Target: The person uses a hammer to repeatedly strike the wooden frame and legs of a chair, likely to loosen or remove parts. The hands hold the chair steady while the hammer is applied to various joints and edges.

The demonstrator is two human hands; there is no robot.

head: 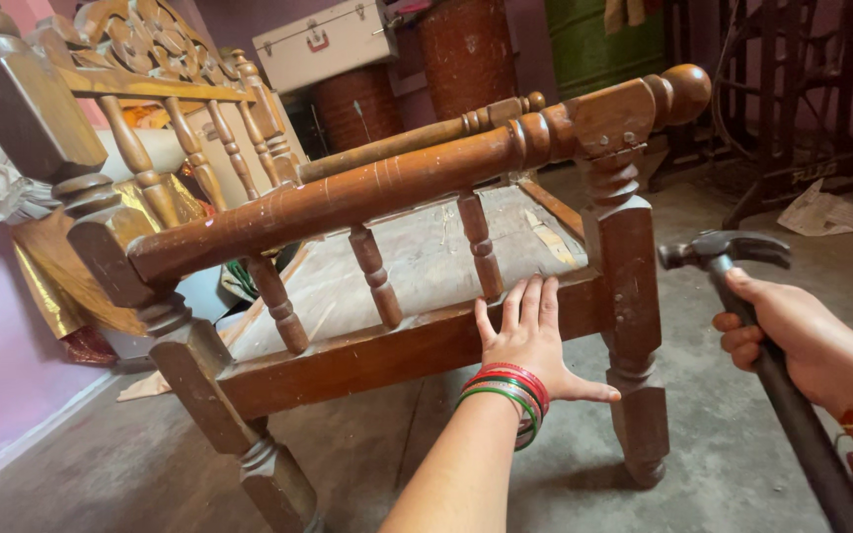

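The left hand (528, 341) lies flat and open on the stiff, heavy wooden chair (387, 350), and the right hand (792, 331), beside the chair, grips a hammer (728, 249) by its handle.

White case (326, 41) with red latch: boxy, up top, far beyond left hand (528, 341). Crumpled printed paper (826, 210) on floor, above right hand (792, 331). No signs or screens.

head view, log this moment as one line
left hand: flat on brown wooden chair side rail | right hand: gripping dark metal claw hammer, raised beside chair leg
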